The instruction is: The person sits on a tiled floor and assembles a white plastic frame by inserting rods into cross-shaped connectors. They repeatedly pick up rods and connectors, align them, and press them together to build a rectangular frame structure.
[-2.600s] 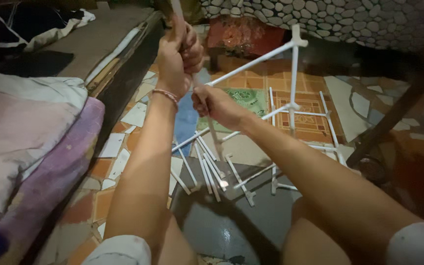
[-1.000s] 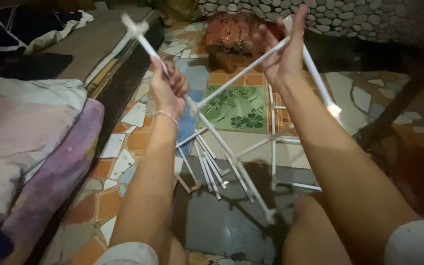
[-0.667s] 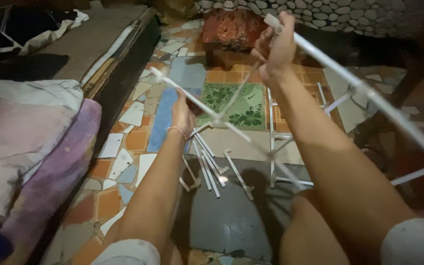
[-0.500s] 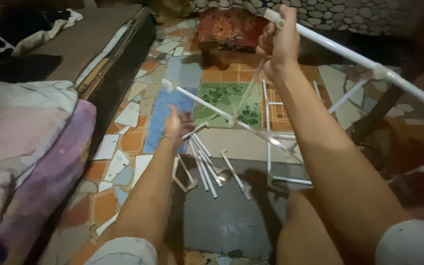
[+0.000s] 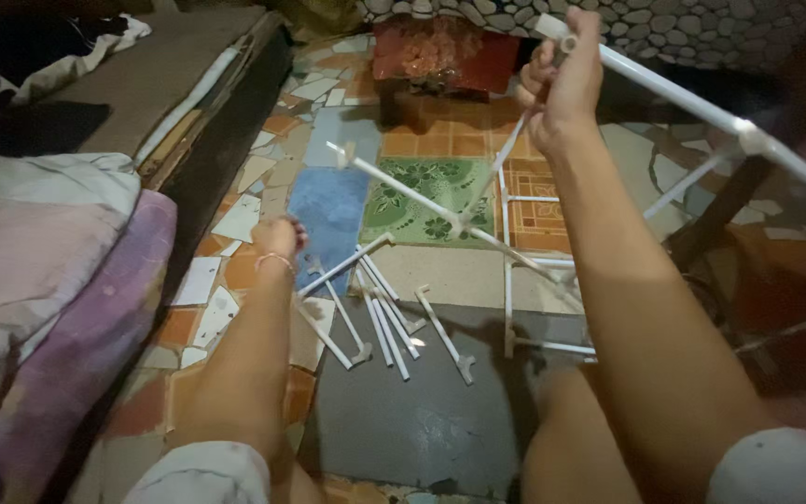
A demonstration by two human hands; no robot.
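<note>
- Gripping the white tube frame (image 5: 664,89) up high at 1 o'clock: right hand (image 5: 560,79), fingers curled tight round a tube.
- Frame's joined rods run down toward centre, over the green patterned tile (image 5: 422,201).
- Left hand (image 5: 279,238) low at 9 o'clock of centre, fingers loosely bent, reaching the loose white rods (image 5: 380,313); cannot tell if touching.
- Rods lie scattered on tiled floor (image 5: 328,215).
- Bedding (image 5: 39,280) at 8 o'clock.
</note>
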